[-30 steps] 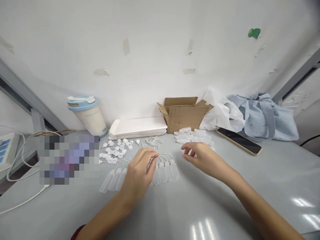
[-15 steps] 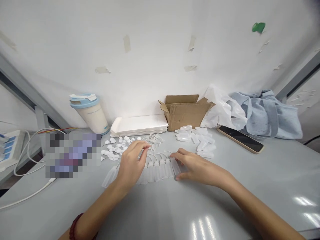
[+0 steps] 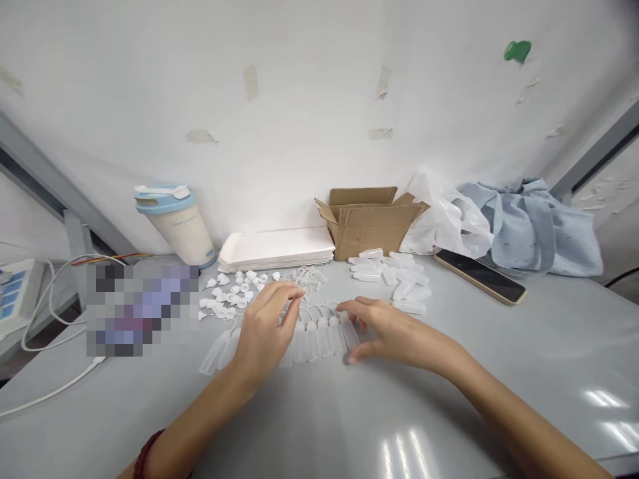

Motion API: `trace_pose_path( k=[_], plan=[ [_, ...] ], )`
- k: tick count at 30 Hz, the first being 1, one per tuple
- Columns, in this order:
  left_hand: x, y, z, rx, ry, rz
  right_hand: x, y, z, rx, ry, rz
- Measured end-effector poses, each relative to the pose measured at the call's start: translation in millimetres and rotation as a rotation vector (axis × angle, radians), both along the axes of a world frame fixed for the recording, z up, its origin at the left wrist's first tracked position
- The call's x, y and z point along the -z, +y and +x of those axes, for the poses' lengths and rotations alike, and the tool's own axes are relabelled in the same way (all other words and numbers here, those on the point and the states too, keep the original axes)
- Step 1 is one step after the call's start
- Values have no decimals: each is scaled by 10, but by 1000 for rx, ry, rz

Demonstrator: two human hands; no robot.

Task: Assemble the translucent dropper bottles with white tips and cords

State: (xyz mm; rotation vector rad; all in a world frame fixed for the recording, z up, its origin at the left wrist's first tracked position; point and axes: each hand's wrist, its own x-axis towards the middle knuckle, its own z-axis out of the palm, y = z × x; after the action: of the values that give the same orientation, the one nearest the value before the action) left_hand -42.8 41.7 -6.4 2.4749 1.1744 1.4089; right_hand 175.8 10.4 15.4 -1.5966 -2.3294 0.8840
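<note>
A row of translucent plastic tubes (image 3: 312, 343) with white caps and thin white cords lies on the grey table. My left hand (image 3: 267, 326) is over the row's left part, hiding some tubes. Its thumb and index finger are pinched close together; whatever may be between them is too small to make out. My right hand (image 3: 384, 330) rests at the row's right end, thumb and fingers apart around the last tube (image 3: 349, 332). Behind the left hand are loose white caps (image 3: 219, 308) and a bundle of white cords (image 3: 310, 274). Loose clear tubes (image 3: 405, 285) are piled behind the right hand.
Along the wall stand a cup (image 3: 187, 233), a stack of white envelopes (image 3: 277, 247), an open cardboard box (image 3: 372, 233), a white plastic bag (image 3: 442, 216) and a blue cloth bag (image 3: 569, 233). A phone (image 3: 482, 278) lies right; a blurred-out object (image 3: 144, 309) and cable (image 3: 54, 398) lie left.
The view has shifted slightly. My left thumb and index finger have moved a little toward the row's middle; my right hand stays by the last tube.
</note>
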Motion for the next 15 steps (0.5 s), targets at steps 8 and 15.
trace_pose_path(
  k=[8, 15],
  plan=[
    [-19, -27, 11, 14, -38, -3, -168, 84, 427, 230, -42, 63],
    [-26, -39, 23, 24, -35, 0, -146, 150, 669, 351, -285, -20]
  ],
)
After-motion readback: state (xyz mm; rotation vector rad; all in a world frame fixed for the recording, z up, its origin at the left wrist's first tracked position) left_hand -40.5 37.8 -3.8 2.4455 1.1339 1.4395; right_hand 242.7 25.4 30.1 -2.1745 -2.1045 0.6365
